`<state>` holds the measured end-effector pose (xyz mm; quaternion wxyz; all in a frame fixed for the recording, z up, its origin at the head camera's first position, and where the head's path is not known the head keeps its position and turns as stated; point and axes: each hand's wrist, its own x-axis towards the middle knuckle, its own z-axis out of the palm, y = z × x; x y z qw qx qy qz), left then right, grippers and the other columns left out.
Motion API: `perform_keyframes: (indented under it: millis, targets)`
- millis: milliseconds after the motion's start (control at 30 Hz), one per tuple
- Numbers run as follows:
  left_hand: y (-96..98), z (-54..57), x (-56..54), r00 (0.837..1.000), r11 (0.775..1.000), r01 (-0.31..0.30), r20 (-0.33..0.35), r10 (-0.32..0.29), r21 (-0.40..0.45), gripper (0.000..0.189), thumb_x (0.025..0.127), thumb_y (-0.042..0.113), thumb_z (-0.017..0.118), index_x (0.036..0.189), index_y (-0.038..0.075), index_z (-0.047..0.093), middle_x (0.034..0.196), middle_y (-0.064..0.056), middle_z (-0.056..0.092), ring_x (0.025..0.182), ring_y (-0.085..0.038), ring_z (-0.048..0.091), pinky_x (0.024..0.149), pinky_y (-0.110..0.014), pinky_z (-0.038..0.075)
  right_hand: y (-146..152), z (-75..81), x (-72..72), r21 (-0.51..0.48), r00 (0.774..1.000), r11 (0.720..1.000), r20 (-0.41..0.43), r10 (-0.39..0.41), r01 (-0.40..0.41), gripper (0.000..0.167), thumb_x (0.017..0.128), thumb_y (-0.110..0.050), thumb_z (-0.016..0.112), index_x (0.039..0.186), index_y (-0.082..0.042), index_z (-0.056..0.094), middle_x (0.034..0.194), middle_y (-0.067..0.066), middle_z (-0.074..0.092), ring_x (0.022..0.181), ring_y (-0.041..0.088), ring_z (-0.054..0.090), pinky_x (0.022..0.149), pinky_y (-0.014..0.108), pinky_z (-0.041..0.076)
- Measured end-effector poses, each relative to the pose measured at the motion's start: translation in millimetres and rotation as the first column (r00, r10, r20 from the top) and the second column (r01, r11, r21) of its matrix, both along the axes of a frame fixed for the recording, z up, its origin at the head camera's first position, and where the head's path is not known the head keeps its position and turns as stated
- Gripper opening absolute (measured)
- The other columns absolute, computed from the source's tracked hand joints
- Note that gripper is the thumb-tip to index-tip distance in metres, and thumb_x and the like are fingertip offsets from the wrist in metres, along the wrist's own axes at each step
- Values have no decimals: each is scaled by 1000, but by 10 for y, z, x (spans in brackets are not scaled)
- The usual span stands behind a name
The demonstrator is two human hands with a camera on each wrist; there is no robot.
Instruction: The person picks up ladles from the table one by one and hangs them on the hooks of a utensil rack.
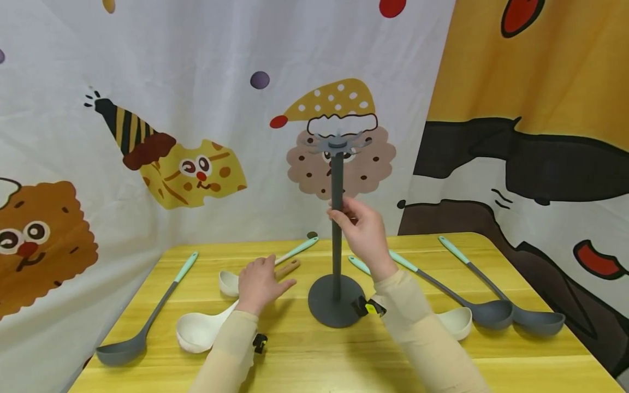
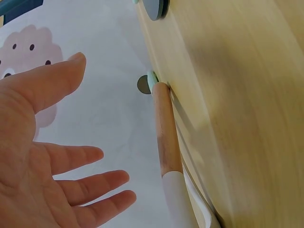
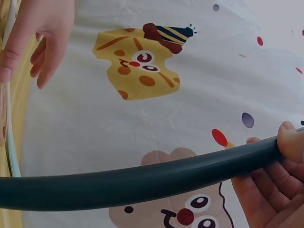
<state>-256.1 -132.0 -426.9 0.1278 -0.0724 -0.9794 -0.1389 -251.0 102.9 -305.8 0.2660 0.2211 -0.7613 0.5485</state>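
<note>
In the head view, a dark grey utensil stand (image 1: 337, 180) rises from a round base, with a ring of hooks on top. My right hand (image 1: 366, 234) grips its pole between thumb and fingers, about halfway up. My left hand (image 1: 260, 284) hovers over a white ladle (image 1: 196, 330) with a wooden handle (image 2: 167, 128). Its fingers are spread and hold nothing; the left wrist view shows a gap between them and that handle. Behind this hand lies a smaller white ladle (image 1: 228, 284) with a mint handle (image 1: 302, 248), partly covered by the hand.
A grey ladle (image 1: 123, 349) lies at the table's left. On the right are two grey ladles, one nearer the middle (image 1: 491, 315) and one farther out (image 1: 540, 322), plus a white ladle (image 1: 457, 322) partly behind my right forearm. A printed curtain (image 1: 206, 65) hangs behind the table (image 1: 295, 365).
</note>
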Motion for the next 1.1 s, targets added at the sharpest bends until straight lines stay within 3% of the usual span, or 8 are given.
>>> perform_keyframes:
  millis: [233, 1100]
  targets:
    - [-21, -20, -24, 1000, 1000, 0, 17, 0, 13, 80, 79, 57, 75, 133, 0, 57, 118, -22, 63, 103, -43, 60, 86, -55, 48, -42, -29, -9, -7, 999, 1000, -45, 0, 0, 14, 94, -15, 68, 105, -8, 72, 89, 2, 71, 79, 16, 66, 71, 35, 53]
    - [-5, -63, -60, 995, 999, -18, 100, 13, 50, 73, 80, 50, 78, 130, 1, 59, 112, -22, 63, 98, -42, 60, 74, -54, 51, -118, -62, -70, 14, 998, 999, -56, -37, 37, 15, 94, -15, 69, 107, -9, 72, 91, 1, 70, 80, 14, 66, 72, 34, 54]
